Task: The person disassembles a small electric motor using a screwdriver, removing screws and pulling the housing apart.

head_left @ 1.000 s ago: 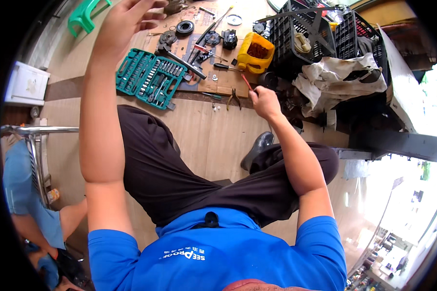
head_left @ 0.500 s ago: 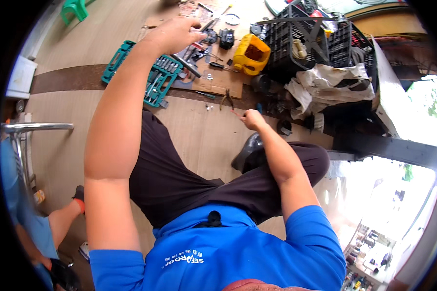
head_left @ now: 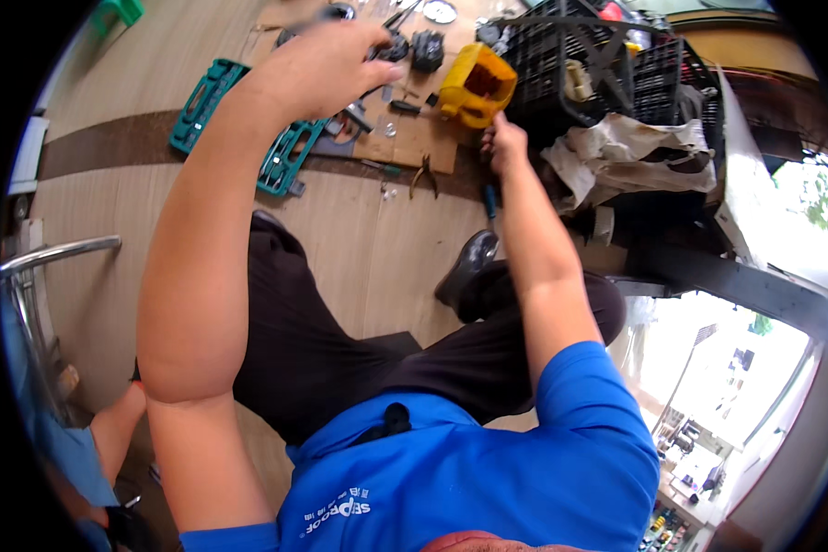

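My left hand (head_left: pixel 327 69) is over the tools on the cardboard (head_left: pixel 423 138), thumb and fingers apart, with nothing visible between them. Close to its fingertips lie dark machine parts, one a black block-like part (head_left: pixel 427 51). My right hand (head_left: pixel 506 145) is at the near edge of a cut-open yellow plastic jug (head_left: pixel 453 92), fingers curled; what they hold, if anything, is hidden. Pliers (head_left: pixel 424 175) with spread handles lie by the cardboard's front edge. Partly behind my left forearm sits an open green socket-set case (head_left: pixel 290 161).
Black plastic crates (head_left: pixel 547 69) full of parts stand at the far right, a dirty white cloth (head_left: pixel 616 156) draped before them. A blue-handled tool (head_left: pixel 490 202) lies near my shoe (head_left: pixel 467 267). At left are a metal rail (head_left: pixel 64 253) and another person's leg (head_left: pixel 118 432).
My right hand has moved up from beside the pliers to the yellow jug; the thin red piece at its fingers no longer shows. My left hand stays over the tools, thumb farther from its fingers.
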Motion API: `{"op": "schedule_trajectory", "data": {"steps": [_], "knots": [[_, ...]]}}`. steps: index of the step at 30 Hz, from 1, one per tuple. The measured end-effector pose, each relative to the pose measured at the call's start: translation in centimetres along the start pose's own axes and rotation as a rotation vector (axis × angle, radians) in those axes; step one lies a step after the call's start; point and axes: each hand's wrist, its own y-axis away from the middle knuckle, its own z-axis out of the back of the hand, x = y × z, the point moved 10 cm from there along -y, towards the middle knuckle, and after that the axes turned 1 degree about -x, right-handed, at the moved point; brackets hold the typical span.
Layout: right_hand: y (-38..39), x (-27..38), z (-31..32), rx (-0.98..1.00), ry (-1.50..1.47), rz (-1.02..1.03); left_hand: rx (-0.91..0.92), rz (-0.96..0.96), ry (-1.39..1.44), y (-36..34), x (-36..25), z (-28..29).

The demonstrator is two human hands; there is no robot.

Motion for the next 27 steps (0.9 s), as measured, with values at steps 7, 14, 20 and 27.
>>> {"op": "schedule_trajectory", "data": {"steps": [7, 14, 20, 27], "knots": [[0.4, -6.0, -6.0, 0.187, 0.775, 0.33, 0.171, -0.106, -0.029, 0.2, -2.8, -0.8], [8.4, -19.9, -10.0, 0.267, 1.161, 0.381, 0.218, -0.06, 0.029, 1.3, -5.5, 0.3], [8.5, -21.1, -11.8, 0.291, 1.153, 0.456, 0.35, -0.014, 0.165, 1.9, -5.2, 0.0], [7.1, -22.5, -12.5, 0.344, 1.262, 0.405, 0.317, -0.005, 0.141, 1.9, -4.3, -0.1]]}}
